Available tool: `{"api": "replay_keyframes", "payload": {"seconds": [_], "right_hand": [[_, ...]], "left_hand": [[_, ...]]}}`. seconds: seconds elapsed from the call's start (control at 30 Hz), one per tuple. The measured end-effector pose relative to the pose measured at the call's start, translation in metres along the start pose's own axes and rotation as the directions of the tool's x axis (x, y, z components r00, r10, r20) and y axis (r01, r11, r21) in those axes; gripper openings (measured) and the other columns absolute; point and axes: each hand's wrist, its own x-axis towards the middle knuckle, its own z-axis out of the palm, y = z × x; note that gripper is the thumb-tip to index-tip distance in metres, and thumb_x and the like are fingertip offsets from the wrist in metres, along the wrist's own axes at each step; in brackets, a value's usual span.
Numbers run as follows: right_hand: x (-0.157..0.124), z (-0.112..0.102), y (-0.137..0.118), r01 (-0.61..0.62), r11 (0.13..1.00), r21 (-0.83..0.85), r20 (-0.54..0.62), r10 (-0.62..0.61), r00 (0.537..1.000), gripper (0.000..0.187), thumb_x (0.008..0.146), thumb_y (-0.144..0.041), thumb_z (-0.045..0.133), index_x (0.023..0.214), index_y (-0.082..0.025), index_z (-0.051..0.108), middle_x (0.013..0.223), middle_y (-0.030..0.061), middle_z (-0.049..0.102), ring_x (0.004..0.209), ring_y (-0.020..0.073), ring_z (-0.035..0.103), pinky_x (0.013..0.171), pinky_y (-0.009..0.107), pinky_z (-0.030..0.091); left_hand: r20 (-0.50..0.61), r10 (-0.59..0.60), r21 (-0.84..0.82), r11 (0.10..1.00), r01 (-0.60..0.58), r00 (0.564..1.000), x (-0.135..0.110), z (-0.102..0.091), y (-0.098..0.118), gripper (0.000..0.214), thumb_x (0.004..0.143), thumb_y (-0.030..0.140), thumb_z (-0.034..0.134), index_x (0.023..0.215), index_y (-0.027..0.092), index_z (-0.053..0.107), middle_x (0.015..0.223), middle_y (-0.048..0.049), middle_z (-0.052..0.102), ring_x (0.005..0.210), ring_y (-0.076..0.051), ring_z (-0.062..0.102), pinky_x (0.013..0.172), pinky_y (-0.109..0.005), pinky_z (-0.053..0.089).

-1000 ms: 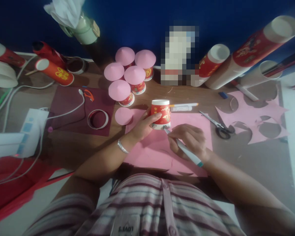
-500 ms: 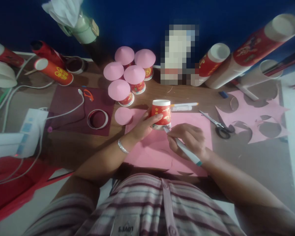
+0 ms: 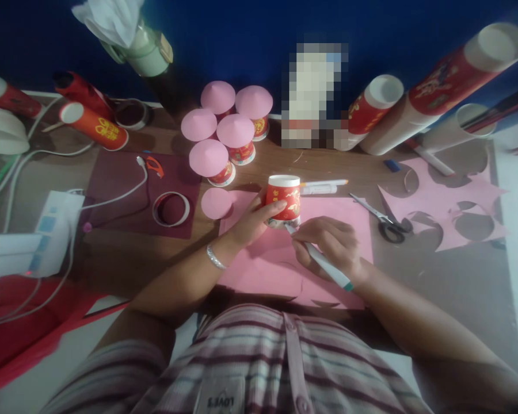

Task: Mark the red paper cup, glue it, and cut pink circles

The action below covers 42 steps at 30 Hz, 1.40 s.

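Observation:
My left hand point(image 3: 256, 218) is wrapped round a red paper cup point(image 3: 284, 198) with gold print, its thumb across the front. A white band with dark marks runs along the cup's lower edge. My right hand point(image 3: 328, 244) grips a white marker point(image 3: 330, 267) with a green end, its tip at that band; whether it touches I cannot tell. Both hands are above a pink paper sheet point(image 3: 263, 276). A flat pink paper disc point(image 3: 217, 203) lies left of the cup. Several red cups topped with pink paper cones point(image 3: 235, 131) stand behind it.
Black-handled scissors point(image 3: 388, 227) and a cut-out pink sheet point(image 3: 449, 201) lie on the right. Two pens point(image 3: 322, 189) rest behind the paper. Tall paper tubes point(image 3: 449, 86) rise at the back right. A tape roll point(image 3: 171, 209), cables and a power strip point(image 3: 54, 236) are left.
The marker tip has shifted very slightly left along the cup's lower band. My left hand keeps the cup almost in the same place.

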Motion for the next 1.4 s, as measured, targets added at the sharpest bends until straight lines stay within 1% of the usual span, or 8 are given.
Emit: {"api": "replay_keyframes", "payload": {"seconds": [0.2,0.5,0.6,0.77,0.9,1.07,1.23,1.4], "right_hand": [[0.0007,-0.0002,-0.0005,0.011,1.0,0.016,-0.003,-0.011,1.0,0.018,0.089,-0.007,0.065,0.099,-0.021,0.059,0.073,-0.0005,0.07,0.066,0.0154,0.07,0.06,0.029,0.06],[0.0005,0.0,-0.0003,0.006,1.0,0.019,-0.007,-0.006,1.0,0.016,0.09,-0.009,0.064,0.099,-0.022,0.059,0.073,-0.0016,0.07,0.066,0.015,0.07,0.06,0.028,0.06],[0.0006,-0.0011,-0.0005,0.025,0.999,0.047,-0.003,-0.025,1.0,0.016,0.09,-0.01,0.064,0.099,-0.022,0.059,0.073,-0.0017,0.07,0.065,0.0153,0.069,0.061,0.029,0.061],[0.0019,-0.0033,-0.0008,0.064,0.993,0.103,-0.017,-0.063,0.998,0.013,0.091,-0.012,0.063,0.099,-0.021,0.059,0.073,-0.0002,0.07,0.062,0.0151,0.068,0.06,0.03,0.061],[0.0028,-0.0042,0.0004,0.06,0.996,0.073,-0.036,-0.057,0.998,0.014,0.09,-0.01,0.063,0.1,-0.02,0.06,0.073,0.0006,0.07,0.062,0.0163,0.068,0.058,0.031,0.06],[0.004,-0.0065,0.0024,0.043,0.999,0.029,-0.047,-0.042,0.998,0.019,0.087,-0.005,0.066,0.099,-0.018,0.06,0.071,0.0012,0.069,0.061,0.0166,0.067,0.056,0.03,0.058],[0.0035,-0.0065,0.0025,0.051,0.998,0.028,-0.029,-0.05,0.998,0.018,0.088,-0.005,0.065,0.1,-0.018,0.06,0.073,0.0022,0.07,0.063,0.0172,0.068,0.058,0.031,0.059],[0.0027,-0.0055,0.0022,0.036,0.999,0.016,-0.028,-0.035,0.999,0.017,0.09,-0.008,0.063,0.101,-0.02,0.06,0.074,0.0004,0.07,0.064,0.0161,0.068,0.059,0.03,0.059]], "left_hand": [[-0.006,0.006,-0.013,1.0,-0.007,1.0,0.0006,-0.0006,-0.0007,0.033,0.088,0.041,0.076,0.112,0.019,0.069,0.096,-0.0053,0.074,0.086,-0.019,0.071,0.08,-0.033,0.057],[0.002,0.003,-0.005,1.0,-0.003,1.0,0.0,0.0004,0.0003,0.032,0.088,0.042,0.074,0.11,0.019,0.069,0.094,-0.0056,0.074,0.084,-0.019,0.072,0.078,-0.033,0.058],[-0.007,-0.01,-0.007,1.0,0.009,1.0,-0.0004,0.0011,0.0015,0.034,0.087,0.043,0.075,0.11,0.019,0.069,0.095,-0.0061,0.074,0.083,-0.02,0.071,0.076,-0.034,0.058],[-0.036,-0.002,-0.014,1.0,0.001,0.999,-0.0012,0.0019,0.0035,0.035,0.086,0.042,0.076,0.111,0.019,0.069,0.096,-0.0054,0.074,0.086,-0.019,0.071,0.079,-0.035,0.059],[-0.031,-0.006,-0.014,1.0,0.006,0.999,-0.001,0.0022,0.0036,0.035,0.086,0.044,0.076,0.11,0.019,0.07,0.097,-0.006,0.075,0.087,-0.02,0.072,0.079,-0.035,0.058],[-0.047,-0.01,-0.048,0.999,0.008,0.999,0.0003,0.0013,0.0029,0.038,0.081,0.044,0.08,0.109,0.02,0.071,0.105,-0.0069,0.076,0.098,-0.022,0.072,0.089,-0.036,0.057],[-0.032,-0.011,-0.05,0.999,0.009,0.999,0.0004,-0.0012,0.0013,0.037,0.082,0.045,0.08,0.108,0.019,0.071,0.106,-0.0075,0.076,0.098,-0.022,0.072,0.088,-0.035,0.057],[-0.017,-0.007,-0.054,0.999,0.006,1.0,0.0001,-0.0017,0.0003,0.036,0.085,0.044,0.078,0.11,0.019,0.07,0.106,-0.0075,0.077,0.098,-0.022,0.073,0.087,-0.035,0.056]]}}
